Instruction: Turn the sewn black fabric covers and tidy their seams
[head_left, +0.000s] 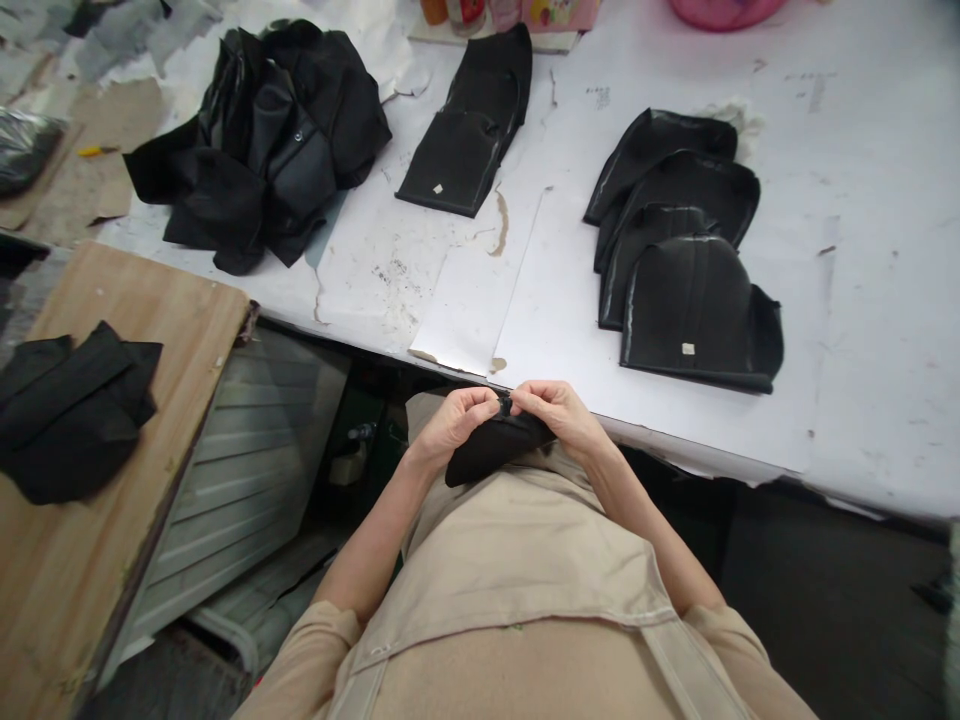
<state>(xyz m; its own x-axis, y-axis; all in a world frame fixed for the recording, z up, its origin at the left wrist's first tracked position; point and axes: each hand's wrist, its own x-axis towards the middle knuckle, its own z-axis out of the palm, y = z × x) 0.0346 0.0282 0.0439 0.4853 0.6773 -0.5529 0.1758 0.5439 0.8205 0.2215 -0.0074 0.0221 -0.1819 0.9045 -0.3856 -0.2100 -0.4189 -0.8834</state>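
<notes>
My left hand [456,425] and right hand [559,415] are both closed in a pinch, thumb against finger, on the upper edge of one black piece [487,455]; the small dark bit between my fingertips is too fine to make out. The piece is at the front of my apron [517,570], by the near edge of the white surface [465,305].

At far left, black cloth [71,425] lies on a wooden board [180,320]. Next, a crumpled black heap [270,140] sits on the surface. Right of it, black panels [454,160] overlap in a short row, the nearest bearing a small pale tag [438,189]. Farther right, four curved panels [694,310] lie fanned, partly covering one another, below a pink container [727,10].
</notes>
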